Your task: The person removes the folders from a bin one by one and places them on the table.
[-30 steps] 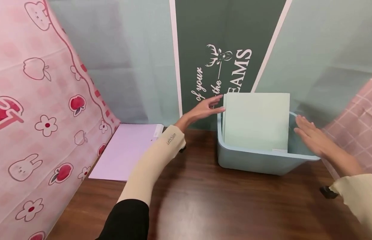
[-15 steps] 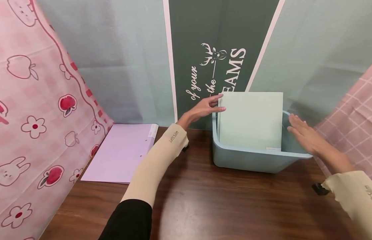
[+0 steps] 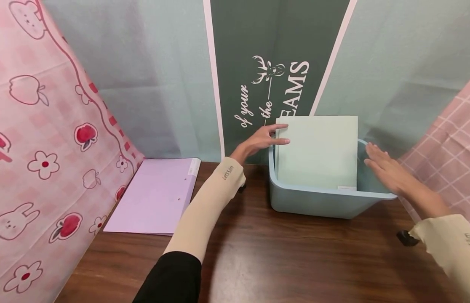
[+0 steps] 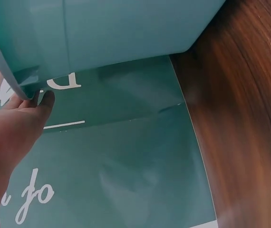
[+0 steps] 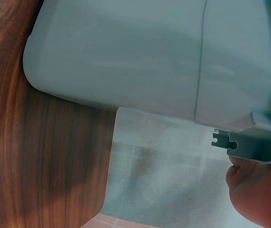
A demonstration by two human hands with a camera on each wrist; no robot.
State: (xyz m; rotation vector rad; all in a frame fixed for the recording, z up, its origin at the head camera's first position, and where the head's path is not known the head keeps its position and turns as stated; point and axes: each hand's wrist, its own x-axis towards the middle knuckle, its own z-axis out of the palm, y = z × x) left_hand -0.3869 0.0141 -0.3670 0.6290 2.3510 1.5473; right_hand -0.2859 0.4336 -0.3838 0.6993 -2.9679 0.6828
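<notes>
Pale green folders (image 3: 318, 151) stand upright in a blue-grey plastic bin (image 3: 314, 204) in the head view, rising above its rim. My left hand (image 3: 259, 139) is at their left edge, thumb and a finger stretched over the front one's border. In the left wrist view that hand (image 4: 12, 123) is beside the bin's rim, some fingertips hidden behind it. At the bin's right end, my right hand (image 3: 390, 170) lies against the rim with fingers straight. The right wrist view shows part of this hand (image 5: 259, 190) under the rim's lip; its fingertips are hidden there.
A lilac folder (image 3: 151, 195) with punched holes and a white label lies flat on the dark wood table (image 3: 280, 256), left of the bin. Behind hangs a green printed cloth (image 3: 280, 33). Pink patterned cloths border the left (image 3: 60, 176) and right (image 3: 447, 155).
My left hand has slid slightly right, its thumb and finger reaching further over the green folder's edge. My right hand keeps its place by the rim. The head view has shifted a little.
</notes>
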